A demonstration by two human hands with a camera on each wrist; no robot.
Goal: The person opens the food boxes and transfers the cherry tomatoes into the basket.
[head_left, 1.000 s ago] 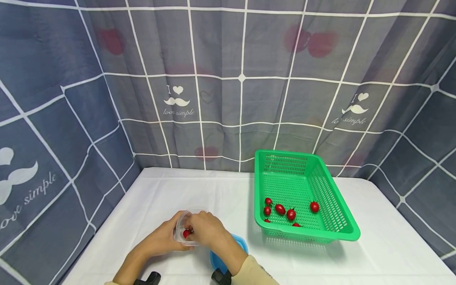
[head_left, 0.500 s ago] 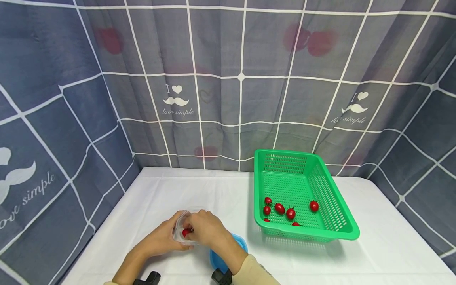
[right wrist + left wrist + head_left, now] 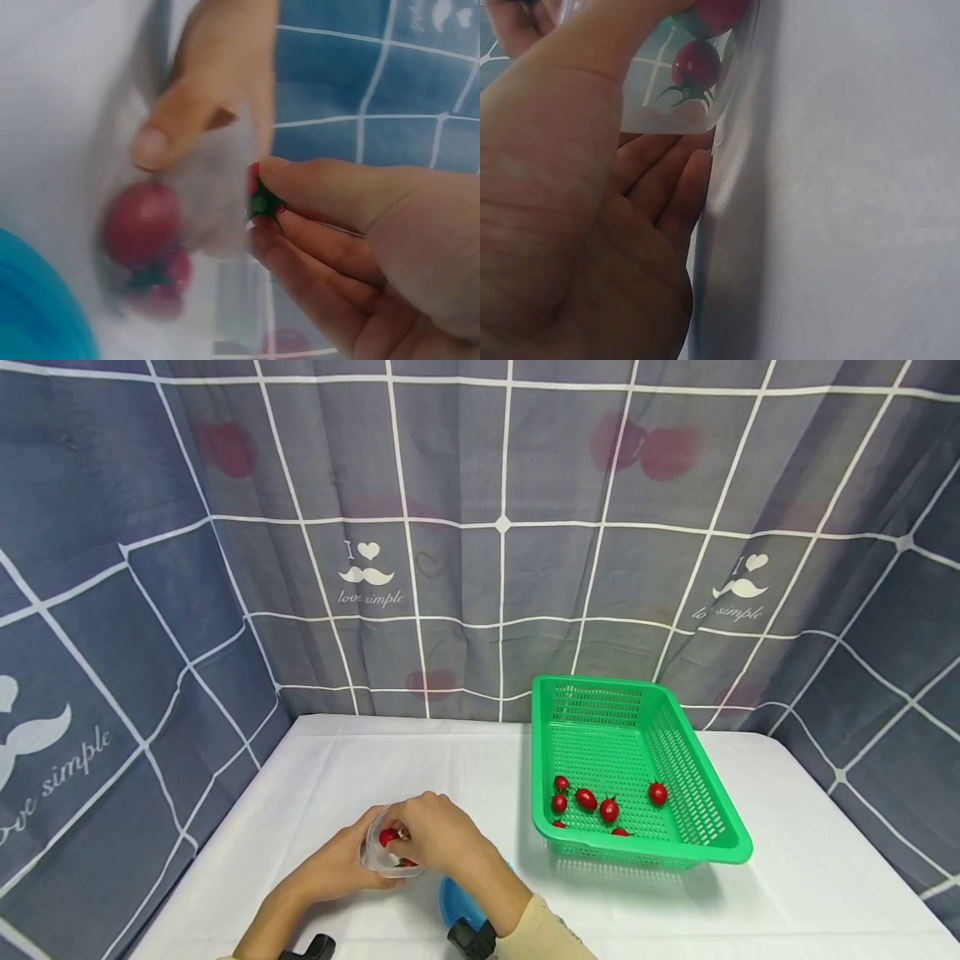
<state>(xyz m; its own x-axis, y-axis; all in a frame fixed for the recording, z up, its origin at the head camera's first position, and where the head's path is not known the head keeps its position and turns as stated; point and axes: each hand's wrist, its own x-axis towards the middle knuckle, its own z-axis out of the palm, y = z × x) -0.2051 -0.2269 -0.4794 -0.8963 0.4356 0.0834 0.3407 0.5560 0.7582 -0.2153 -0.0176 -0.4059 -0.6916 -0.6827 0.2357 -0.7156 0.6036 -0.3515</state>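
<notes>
My left hand (image 3: 341,864) grips a clear plastic container (image 3: 372,858), which is tipped so its mouth faces my right hand (image 3: 435,827). Between thumb and fingertips, the right hand pinches a cherry tomato (image 3: 256,196) with a green calyx, right at the container's rim. More cherry tomatoes (image 3: 142,225) lie inside the container; one (image 3: 696,64) shows through its wall in the left wrist view. Under the right forearm sits a round blue plastic piece (image 3: 459,906), partly hidden by the arm.
A green perforated basket (image 3: 705,793) stands to the right on the white-covered table (image 3: 465,768), with several cherry tomatoes (image 3: 609,811) in its near part. A grey checked curtain (image 3: 465,568) hangs behind and along both sides.
My right hand has drawn up slightly with the tomato, toward the container's mouth. A tomato lower in the container has come into sight. The left hand has stayed nearly in place.
</notes>
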